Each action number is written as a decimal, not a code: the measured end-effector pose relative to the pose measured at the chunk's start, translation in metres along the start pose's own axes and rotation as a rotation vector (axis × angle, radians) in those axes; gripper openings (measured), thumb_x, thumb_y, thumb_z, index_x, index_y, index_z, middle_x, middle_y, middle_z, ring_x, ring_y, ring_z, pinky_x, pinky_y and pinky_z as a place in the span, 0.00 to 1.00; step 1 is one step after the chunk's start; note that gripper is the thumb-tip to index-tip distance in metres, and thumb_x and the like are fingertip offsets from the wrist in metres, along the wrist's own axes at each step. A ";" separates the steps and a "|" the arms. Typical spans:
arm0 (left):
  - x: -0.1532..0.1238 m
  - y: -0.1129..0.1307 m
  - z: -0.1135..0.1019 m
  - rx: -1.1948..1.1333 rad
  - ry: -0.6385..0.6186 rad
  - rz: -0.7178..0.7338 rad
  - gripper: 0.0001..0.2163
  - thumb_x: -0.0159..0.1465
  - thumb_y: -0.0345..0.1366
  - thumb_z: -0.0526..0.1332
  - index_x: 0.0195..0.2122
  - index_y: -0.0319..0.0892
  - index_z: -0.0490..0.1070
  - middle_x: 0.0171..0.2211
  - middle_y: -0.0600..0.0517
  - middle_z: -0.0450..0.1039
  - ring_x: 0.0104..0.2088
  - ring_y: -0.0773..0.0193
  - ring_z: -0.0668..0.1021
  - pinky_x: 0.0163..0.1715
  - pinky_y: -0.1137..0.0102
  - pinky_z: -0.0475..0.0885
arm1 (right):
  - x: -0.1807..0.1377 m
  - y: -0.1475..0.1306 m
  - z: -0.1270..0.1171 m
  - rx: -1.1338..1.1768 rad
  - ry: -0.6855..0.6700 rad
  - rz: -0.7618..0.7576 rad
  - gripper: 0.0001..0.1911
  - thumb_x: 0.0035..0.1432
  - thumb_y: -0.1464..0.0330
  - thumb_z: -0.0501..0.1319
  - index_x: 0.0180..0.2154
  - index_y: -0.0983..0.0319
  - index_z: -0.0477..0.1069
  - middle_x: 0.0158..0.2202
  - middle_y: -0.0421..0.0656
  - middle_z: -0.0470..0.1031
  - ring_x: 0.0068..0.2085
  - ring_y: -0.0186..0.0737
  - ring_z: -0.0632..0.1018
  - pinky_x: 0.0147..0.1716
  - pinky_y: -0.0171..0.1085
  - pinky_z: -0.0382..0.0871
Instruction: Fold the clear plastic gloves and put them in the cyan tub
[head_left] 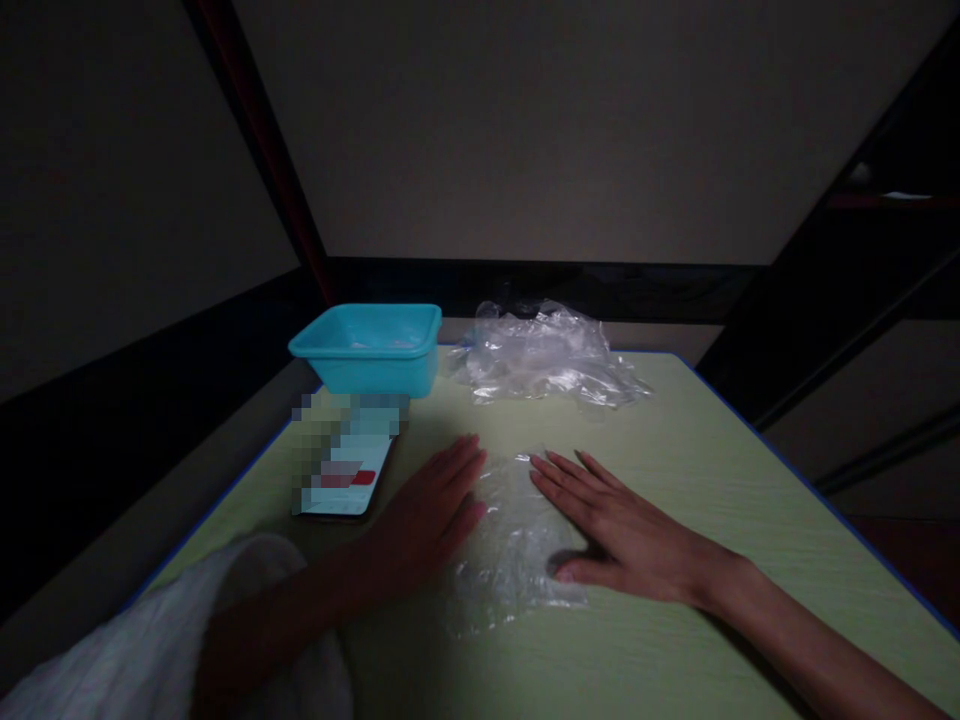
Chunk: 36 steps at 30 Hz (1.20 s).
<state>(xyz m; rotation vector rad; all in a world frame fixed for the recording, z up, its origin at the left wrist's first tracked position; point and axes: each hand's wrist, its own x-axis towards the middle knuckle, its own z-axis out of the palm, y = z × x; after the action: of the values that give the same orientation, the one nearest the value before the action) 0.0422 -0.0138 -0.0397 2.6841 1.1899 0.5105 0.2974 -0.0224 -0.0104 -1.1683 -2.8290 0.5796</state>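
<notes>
The room is dim, and the person sits at a pale green worktop [750, 520] with a blue edge, both hands laid flat on it. Between them lies a clear plastic bag [510, 545], spread out near the front middle of the worktop. The left hand [431, 515] rests palm down with fingers stretched and close together, its fingertips meeting the left edge of the plastic. The right hand [622, 530] lies palm down too, fingers extended across the upper right part of the bag and thumb pressing on its lower right corner. Neither hand is closed around anything; both are spread wide and pressing, set apart with the bag showing in the gap. As I judge it, the flattening of this one piece is well along: it lies mostly level, though wrinkles and a ruffled lower edge show there is smoothing left. Well behind it, at the far edge, sits a heap of crumpled clear plastic [540, 355], untouched by either hand, which looks like the greater share of the work. Just left of that heap stands a teal basin [367, 350]; I cannot tell what is inside. In front of the basin, near the left hand, lies a flat phone-like item [345, 475]. A white cloth [187, 630] covers the left forearm at the near corner.
</notes>
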 end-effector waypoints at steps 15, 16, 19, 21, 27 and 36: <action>-0.004 0.008 -0.012 -0.173 0.453 0.209 0.10 0.62 0.24 0.53 0.41 0.40 0.68 0.47 0.44 0.71 0.50 0.60 0.72 0.48 0.63 0.71 | -0.027 -0.023 -0.014 -0.157 0.236 -0.377 0.11 0.60 0.71 0.56 0.27 0.62 0.72 0.31 0.41 0.72 0.34 0.38 0.69 0.36 0.41 0.62; -0.005 0.010 -0.014 -0.196 0.472 0.244 0.10 0.61 0.23 0.53 0.40 0.40 0.68 0.44 0.45 0.72 0.47 0.61 0.74 0.45 0.65 0.72 | -0.028 -0.026 -0.013 -0.189 0.224 -0.388 0.11 0.60 0.72 0.56 0.25 0.62 0.71 0.30 0.41 0.71 0.33 0.38 0.68 0.35 0.40 0.61; -0.008 0.019 -0.019 -0.267 0.443 0.334 0.11 0.59 0.21 0.53 0.39 0.40 0.67 0.36 0.47 0.73 0.37 0.64 0.75 0.37 0.70 0.73 | -0.029 -0.029 -0.010 -0.263 0.201 -0.397 0.13 0.61 0.74 0.56 0.24 0.62 0.69 0.27 0.40 0.70 0.33 0.37 0.67 0.33 0.40 0.58; -0.010 0.026 -0.020 -0.300 0.363 0.387 0.11 0.59 0.20 0.52 0.38 0.39 0.67 0.33 0.46 0.73 0.33 0.65 0.74 0.33 0.72 0.72 | -0.029 -0.030 -0.008 -0.292 0.202 -0.382 0.12 0.60 0.74 0.56 0.24 0.62 0.69 0.27 0.40 0.70 0.33 0.37 0.67 0.34 0.40 0.58; -0.013 0.039 -0.018 -0.278 0.179 0.465 0.10 0.60 0.21 0.49 0.37 0.38 0.66 0.32 0.46 0.73 0.32 0.64 0.73 0.34 0.71 0.71 | -0.029 -0.030 -0.005 -0.344 0.199 -0.396 0.12 0.60 0.74 0.57 0.24 0.62 0.69 0.27 0.39 0.70 0.33 0.38 0.67 0.35 0.40 0.58; -0.013 0.037 -0.009 -0.297 0.108 0.435 0.10 0.60 0.21 0.50 0.39 0.37 0.66 0.34 0.47 0.74 0.34 0.65 0.73 0.39 0.71 0.71 | -0.028 -0.032 0.000 -0.369 0.200 -0.391 0.11 0.60 0.75 0.57 0.26 0.63 0.71 0.27 0.40 0.71 0.33 0.37 0.68 0.33 0.40 0.58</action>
<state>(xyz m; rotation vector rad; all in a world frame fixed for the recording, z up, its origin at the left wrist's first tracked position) 0.0556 -0.0482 -0.0242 2.6695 0.4881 0.8278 0.2958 -0.0623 0.0044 -0.6186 -2.9364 -0.0787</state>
